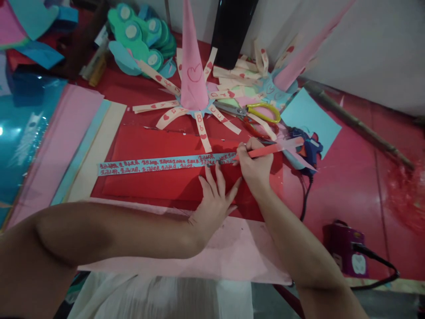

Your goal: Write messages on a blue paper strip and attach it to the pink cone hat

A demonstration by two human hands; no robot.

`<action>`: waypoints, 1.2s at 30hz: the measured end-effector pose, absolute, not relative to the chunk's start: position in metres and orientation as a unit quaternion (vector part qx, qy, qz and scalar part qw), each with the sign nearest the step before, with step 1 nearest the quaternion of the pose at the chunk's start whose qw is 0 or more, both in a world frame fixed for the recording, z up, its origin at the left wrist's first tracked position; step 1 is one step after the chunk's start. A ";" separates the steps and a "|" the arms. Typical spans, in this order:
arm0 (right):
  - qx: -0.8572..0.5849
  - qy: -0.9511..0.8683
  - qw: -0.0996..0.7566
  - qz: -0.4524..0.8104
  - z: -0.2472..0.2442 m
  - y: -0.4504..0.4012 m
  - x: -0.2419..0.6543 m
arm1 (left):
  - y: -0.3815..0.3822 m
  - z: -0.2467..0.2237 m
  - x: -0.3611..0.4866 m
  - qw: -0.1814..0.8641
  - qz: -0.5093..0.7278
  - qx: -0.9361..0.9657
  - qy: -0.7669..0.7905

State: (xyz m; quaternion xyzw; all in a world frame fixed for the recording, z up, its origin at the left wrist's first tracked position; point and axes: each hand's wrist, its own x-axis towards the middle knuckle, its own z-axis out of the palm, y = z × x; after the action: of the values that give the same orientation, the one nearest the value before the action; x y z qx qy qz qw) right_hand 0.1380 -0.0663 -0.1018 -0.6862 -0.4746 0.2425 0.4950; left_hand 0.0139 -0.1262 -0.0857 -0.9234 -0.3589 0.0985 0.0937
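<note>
A long light-blue paper strip [149, 165], covered with rows of red handwriting, lies across a red sheet or folder [159, 184]. My right hand [255, 166] is closed round a red marker [275, 147], its tip down at the strip's right end. Spread fingers of my left hand [214, 190] press on the strip's lower edge, just left of the marker tip. Behind the strip stands a pink paper cone [193, 84] with a drawn heart. Cream paper strips [201, 128] with letters and red hearts fan out from its base.
Scissors with yellow handles [264, 110] and a blue glue gun [307, 148] lie to the right. A purple power box [348, 248] with a cable sits at front right. Green foam shapes [142, 40] are piled at the back; coloured paper sheets [69, 133] lie left.
</note>
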 end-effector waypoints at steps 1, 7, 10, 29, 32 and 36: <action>-0.688 -0.481 0.491 0.232 -0.102 -0.066 0.138 | -0.126 -0.086 0.014 0.095 0.098 -0.924 -0.359; -0.687 -0.487 0.486 0.235 -0.103 -0.067 0.139 | -0.126 -0.084 0.014 0.074 0.098 -0.923 -0.364; -0.687 -0.483 0.489 0.238 -0.101 -0.067 0.139 | -0.126 -0.082 0.014 0.053 0.099 -0.924 -0.366; -0.695 -0.434 0.530 0.216 -0.102 -0.064 0.150 | -0.126 -0.084 0.014 0.049 0.095 -0.922 -0.373; -0.678 -0.439 0.543 0.228 -0.101 -0.061 0.153 | -0.126 -0.084 0.014 0.046 0.093 -0.922 -0.373; -0.668 -0.494 0.505 0.232 -0.100 -0.059 0.151 | -0.126 -0.085 0.013 0.019 0.092 -0.920 -0.380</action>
State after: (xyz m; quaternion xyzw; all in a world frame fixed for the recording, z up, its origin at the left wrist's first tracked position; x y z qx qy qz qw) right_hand 0.1506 -0.0595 -0.1004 -0.6682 -0.4943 0.2317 0.5054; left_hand 0.0134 -0.1257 -0.0846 -0.9201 -0.3802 0.0918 0.0185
